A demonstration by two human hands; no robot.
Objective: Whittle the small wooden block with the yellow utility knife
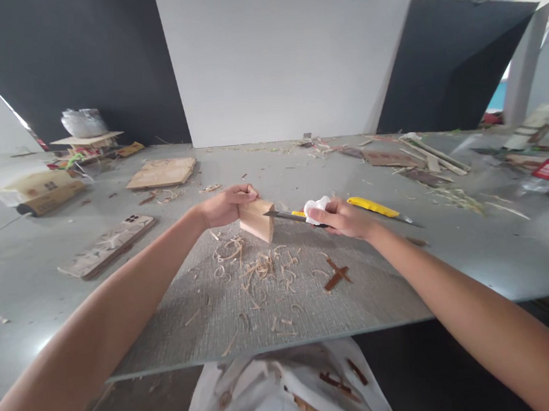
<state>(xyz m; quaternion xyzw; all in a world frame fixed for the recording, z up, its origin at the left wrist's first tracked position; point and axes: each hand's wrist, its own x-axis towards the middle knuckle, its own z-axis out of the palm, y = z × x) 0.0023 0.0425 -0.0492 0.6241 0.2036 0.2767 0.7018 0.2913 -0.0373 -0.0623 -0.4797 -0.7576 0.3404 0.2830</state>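
The left hand [230, 205] is closed on the upper left end of a pale wood block [257, 223], which is held tilted between the two hands; this grip appears chosen to steady the piece while leaving its right-hand side exposed. The right hand [344, 218] is gripping a knife [283, 216], blade directed toward the left hand, the tip at the block's upper right edge; whether it bears on the wood cannot be confirmed. A white wad [317, 209] sits at the right hand's fingers around the knife, presumably as padding against pressure. Curled shavings [260, 267] lie on the near side of both hands, below the block, over a textured surface [184, 326] that probably serves to keep the work area together. A brown cross-shaped piece [336, 273] lies nearer the body than the right hand, apart from the blade. A yellow cutter [373, 207] rests just beyond the right hand, blade pointing away to the right, seemingly within easy reach. A phone [112, 245] lies left of the left hand, and a flat board [162, 173] farther off on that side, both apparently kept out of the knife's path. White cloth [255, 397] covers the lap below the hands, evidently catching scraps.
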